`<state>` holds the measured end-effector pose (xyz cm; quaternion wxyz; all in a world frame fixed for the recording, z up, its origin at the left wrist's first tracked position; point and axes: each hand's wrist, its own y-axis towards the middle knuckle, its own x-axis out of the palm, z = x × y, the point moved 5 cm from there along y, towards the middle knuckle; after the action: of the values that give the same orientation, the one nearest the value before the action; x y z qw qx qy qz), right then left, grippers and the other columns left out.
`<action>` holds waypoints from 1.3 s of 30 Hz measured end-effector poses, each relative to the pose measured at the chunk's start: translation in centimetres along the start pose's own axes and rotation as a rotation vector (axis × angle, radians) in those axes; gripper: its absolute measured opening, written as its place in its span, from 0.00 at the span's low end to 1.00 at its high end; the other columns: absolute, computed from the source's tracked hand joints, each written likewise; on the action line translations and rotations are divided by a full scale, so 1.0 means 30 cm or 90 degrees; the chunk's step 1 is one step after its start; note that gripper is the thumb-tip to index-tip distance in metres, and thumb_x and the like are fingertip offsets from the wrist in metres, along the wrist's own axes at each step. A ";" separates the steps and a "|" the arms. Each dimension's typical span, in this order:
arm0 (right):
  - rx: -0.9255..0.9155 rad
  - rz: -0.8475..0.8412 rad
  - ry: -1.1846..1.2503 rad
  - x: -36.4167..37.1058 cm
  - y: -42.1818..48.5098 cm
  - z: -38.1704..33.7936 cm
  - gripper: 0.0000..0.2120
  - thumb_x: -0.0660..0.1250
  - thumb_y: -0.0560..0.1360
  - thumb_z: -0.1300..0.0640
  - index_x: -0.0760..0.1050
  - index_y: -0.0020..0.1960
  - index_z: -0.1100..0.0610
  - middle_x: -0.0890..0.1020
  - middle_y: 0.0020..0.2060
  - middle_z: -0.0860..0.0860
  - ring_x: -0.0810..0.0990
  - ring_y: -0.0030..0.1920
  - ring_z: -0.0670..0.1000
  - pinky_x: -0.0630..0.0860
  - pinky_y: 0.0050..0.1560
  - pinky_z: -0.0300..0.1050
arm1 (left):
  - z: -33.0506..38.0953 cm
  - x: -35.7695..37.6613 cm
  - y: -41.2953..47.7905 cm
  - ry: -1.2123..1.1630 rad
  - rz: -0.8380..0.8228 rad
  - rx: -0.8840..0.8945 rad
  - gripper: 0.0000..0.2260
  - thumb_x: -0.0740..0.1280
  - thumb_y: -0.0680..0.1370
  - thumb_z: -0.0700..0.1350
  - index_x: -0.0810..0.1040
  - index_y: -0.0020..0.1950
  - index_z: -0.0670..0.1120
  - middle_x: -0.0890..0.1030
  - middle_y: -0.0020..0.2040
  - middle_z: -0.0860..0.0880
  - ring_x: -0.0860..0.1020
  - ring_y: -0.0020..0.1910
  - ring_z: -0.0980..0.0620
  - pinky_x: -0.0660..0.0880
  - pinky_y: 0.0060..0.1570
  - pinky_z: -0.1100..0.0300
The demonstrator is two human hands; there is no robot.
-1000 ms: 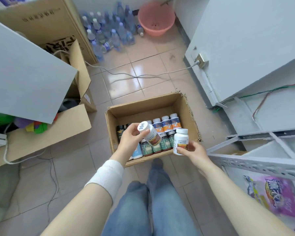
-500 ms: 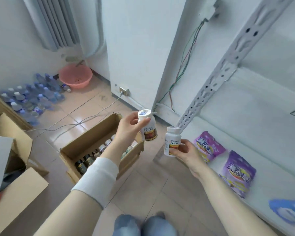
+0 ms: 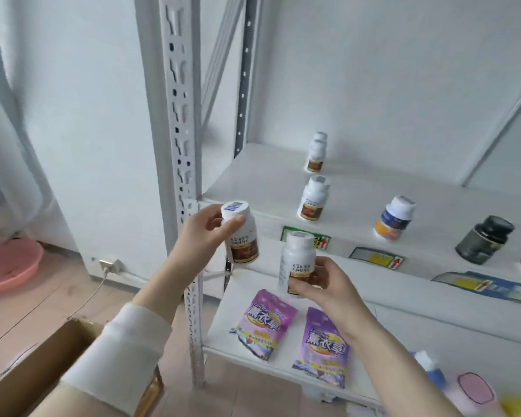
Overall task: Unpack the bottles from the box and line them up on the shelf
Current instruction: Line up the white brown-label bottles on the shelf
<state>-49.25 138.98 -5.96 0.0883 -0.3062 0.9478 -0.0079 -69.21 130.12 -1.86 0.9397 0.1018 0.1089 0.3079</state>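
Note:
My left hand (image 3: 203,236) grips a white bottle with a brown label (image 3: 241,236), held upright in front of the shelf's edge. My right hand (image 3: 319,288) grips a second white bottle (image 3: 297,255) of the same kind, a little lower and to the right. On the white shelf (image 3: 253,179) stand matching white bottles: one near the front (image 3: 312,200) and two at the back (image 3: 316,155). Further right stand a blue-and-orange bottle (image 3: 394,218) and a dark bottle (image 3: 483,239). A corner of the cardboard box (image 3: 27,371) shows at bottom left.
The perforated white upright (image 3: 181,145) of the rack stands just left of my hands. Two purple pouches (image 3: 292,332) lie on the lower shelf, with a pink container (image 3: 475,392) at bottom right. A pink basin (image 3: 9,266) sits on the tiled floor at left.
My view has swung up from the box on the floor to the rack. Both hands have risen with their bottles to the level of the shelf holding bottles.

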 end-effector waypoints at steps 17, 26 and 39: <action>-0.155 0.203 -0.003 -0.363 0.547 -0.368 0.20 0.74 0.68 0.60 0.70 0.56 0.54 0.80 0.50 0.49 0.79 0.49 0.48 0.74 0.51 0.41 | 0.150 0.420 0.834 0.097 -0.173 0.053 0.08 0.70 0.75 0.49 0.76 0.52 0.49 0.80 0.46 0.53 0.78 0.47 0.53 0.73 0.47 0.65; -0.036 0.172 -0.081 -0.315 0.738 -0.142 0.20 0.76 0.66 0.59 0.70 0.50 0.48 0.79 0.45 0.42 0.78 0.45 0.40 0.72 0.41 0.33 | -0.087 0.571 0.994 0.113 -0.277 0.000 0.14 0.71 0.74 0.49 0.77 0.58 0.47 0.80 0.50 0.53 0.78 0.51 0.54 0.71 0.51 0.64; -0.030 0.172 -0.173 -0.292 0.806 -0.086 0.24 0.80 0.59 0.53 0.69 0.45 0.42 0.81 0.46 0.44 0.82 0.49 0.47 0.78 0.53 0.46 | -0.123 0.617 1.024 0.102 -0.313 0.039 0.09 0.71 0.74 0.46 0.76 0.53 0.51 0.79 0.45 0.60 0.76 0.44 0.65 0.72 0.44 0.75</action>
<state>-56.72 163.63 -3.66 0.2087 -0.1767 0.9595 0.0674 -72.72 165.97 -0.08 0.9712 0.0759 0.2133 0.0741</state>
